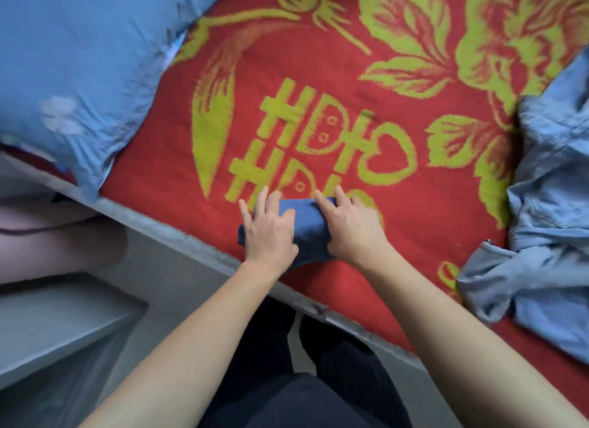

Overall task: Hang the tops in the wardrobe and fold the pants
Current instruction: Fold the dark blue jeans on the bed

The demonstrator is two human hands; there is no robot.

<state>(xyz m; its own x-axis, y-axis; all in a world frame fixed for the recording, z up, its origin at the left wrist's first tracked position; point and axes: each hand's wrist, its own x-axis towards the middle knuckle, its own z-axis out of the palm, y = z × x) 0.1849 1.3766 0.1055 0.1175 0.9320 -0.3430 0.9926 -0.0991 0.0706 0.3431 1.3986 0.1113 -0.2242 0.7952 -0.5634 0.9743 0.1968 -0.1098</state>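
Pressing on the folded pants (305,219) at the near edge of the bed (414,211), with left hand (269,231) and right hand (352,230) flat, fingers spread, one at each end; probably soft, light and apt to unfold, so best lifted by both ends together.

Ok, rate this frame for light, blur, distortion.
Head view: soft even light, no glare, only faint shadows around the left hand and right hand on the dark blue folded pants. Head view: the light blue pillow is smeared, the red and yellow-green patterned blanket sharper. Head view: wide-angle stretch broadens the forearms downward.
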